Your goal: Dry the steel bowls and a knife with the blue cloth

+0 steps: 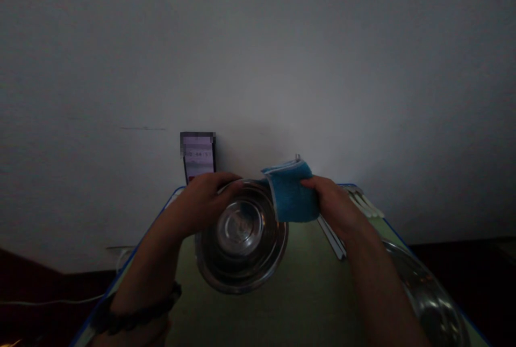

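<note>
A shiny metal bowl (242, 274) stands in the middle of the table, its inside facing me. My left hand (203, 199) grips its far left rim, with the thumb over the inner side and the other fingers partly hidden. In my right hand (332, 199) is a folded blue cloth (293, 196) with pale edging, pinched at its right side. The cloth hangs over the bowl's far right rim; whether it touches the metal I cannot tell. Behind the right wrist lie slim pale sticks that look like chopsticks (334, 239).
A phone (199, 156) with a lit timer screen leans upright against the grey wall (258, 67). White spoons (365, 204) lie at the table's far right corner. A larger metal basin (431, 293) stands along the right edge. The pale green table (258, 320) has a blue rim.
</note>
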Motion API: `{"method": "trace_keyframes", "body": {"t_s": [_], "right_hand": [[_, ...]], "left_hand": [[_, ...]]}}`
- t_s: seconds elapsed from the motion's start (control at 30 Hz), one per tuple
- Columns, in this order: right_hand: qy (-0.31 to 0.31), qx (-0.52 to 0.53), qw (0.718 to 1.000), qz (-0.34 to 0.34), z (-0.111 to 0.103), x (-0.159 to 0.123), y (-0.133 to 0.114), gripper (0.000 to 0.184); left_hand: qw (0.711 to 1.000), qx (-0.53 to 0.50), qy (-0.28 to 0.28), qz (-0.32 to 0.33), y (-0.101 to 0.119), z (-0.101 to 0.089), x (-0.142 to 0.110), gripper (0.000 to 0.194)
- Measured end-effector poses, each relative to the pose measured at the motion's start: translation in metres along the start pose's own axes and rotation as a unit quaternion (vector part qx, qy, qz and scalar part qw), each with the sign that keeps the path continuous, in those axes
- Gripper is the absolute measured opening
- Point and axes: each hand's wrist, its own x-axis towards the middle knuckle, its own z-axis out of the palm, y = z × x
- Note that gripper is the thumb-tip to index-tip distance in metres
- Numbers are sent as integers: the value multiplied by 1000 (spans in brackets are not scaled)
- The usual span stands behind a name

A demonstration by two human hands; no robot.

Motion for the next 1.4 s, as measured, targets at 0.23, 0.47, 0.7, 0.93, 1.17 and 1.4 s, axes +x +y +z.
{"method": "trace_keyframes", "body": {"t_s": [0.23, 0.47, 0.7, 0.93, 1.17, 1.4], "right_hand": [[-46, 42, 995, 84, 2, -3, -13, 24], [-32, 9, 995, 92, 5, -4, -17, 25], [-71, 25, 991, 114, 6, -8, -23, 27], [-85, -3, 990, 112, 8, -9, -24, 24], [-122, -73, 987, 73, 17, -6, -21, 23], [-189, -132, 973, 16, 18, -5, -13, 24]], "left_hand": [[1000, -15, -16, 2, 0, 1, 0, 38], [999, -30, -20, 10, 0, 1, -1, 38], [998, -47, -32, 25, 2, 0, 0, 39], [997, -56, -33, 35, 2, 0, 0, 39], [997, -67, -24, 35, 0, 2, 0, 38], [997, -60, -23, 43, 1, 1, -1, 37]]}}
